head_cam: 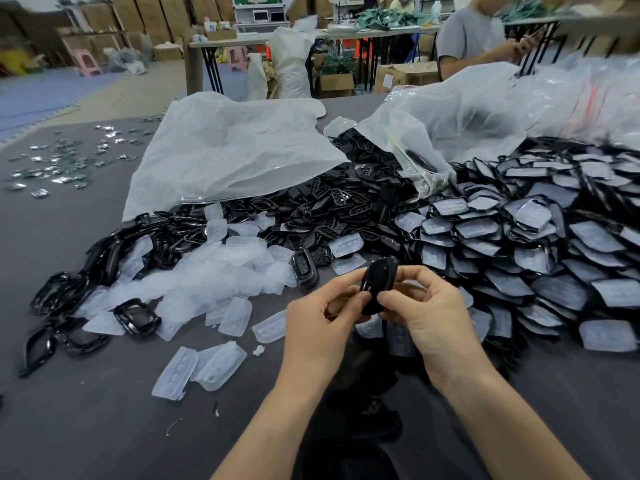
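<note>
Both hands hold one glossy black key-fob shell [377, 275] upright above the grey table [104, 410]. My left hand [322, 320] grips its left edge with curled fingers and thumb. My right hand [426, 306] pinches its right side, thumb tip pressed on the face. A heap of translucent white rubber pads [214, 271] lies left of the hands. Black open frames [136, 317] lie among and left of the pads. A big pile of black shells with white pads fitted [536, 244] spreads to the right.
Black button inserts [339, 199] spill from a white plastic bag [228, 150]; a second clear bag [460, 123] lies behind the right pile. Small green circuit boards [59, 164] are scattered at far left. A person in a grey shirt [467, 36] works at the far side.
</note>
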Demonstrator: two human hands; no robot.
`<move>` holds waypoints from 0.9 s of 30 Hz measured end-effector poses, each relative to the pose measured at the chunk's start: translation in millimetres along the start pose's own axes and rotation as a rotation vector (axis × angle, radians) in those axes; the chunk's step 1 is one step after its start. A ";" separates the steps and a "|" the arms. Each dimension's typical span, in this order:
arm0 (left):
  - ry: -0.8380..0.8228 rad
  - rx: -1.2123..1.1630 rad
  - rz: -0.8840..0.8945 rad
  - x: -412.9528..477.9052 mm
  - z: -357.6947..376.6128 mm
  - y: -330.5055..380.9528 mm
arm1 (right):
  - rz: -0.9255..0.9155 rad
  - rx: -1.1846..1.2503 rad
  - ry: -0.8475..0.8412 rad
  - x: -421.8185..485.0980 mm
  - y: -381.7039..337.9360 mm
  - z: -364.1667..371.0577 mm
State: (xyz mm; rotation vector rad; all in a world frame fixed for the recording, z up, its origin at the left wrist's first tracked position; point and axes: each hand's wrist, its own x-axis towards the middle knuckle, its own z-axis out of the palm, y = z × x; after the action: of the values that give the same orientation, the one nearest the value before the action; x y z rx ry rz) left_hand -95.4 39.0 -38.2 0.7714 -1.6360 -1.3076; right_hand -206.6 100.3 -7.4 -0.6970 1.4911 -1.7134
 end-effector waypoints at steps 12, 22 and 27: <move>-0.047 0.053 0.010 -1.0 0.6 -0.8 | 0.008 0.031 0.032 1.7 -0.4 -1.6; -0.022 0.064 0.042 -1.1 0.3 5.4 | 0.003 0.105 -0.042 3.4 -0.4 -2.8; -0.011 0.023 0.027 -0.1 -1.1 5.1 | -0.004 0.128 -0.063 2.2 1.2 -2.1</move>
State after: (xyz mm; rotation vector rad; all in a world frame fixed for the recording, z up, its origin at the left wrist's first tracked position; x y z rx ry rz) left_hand -94.0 39.9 -33.2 0.7543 -1.6674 -1.2785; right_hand -209.3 99.7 -9.1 -0.6801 1.3250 -1.7563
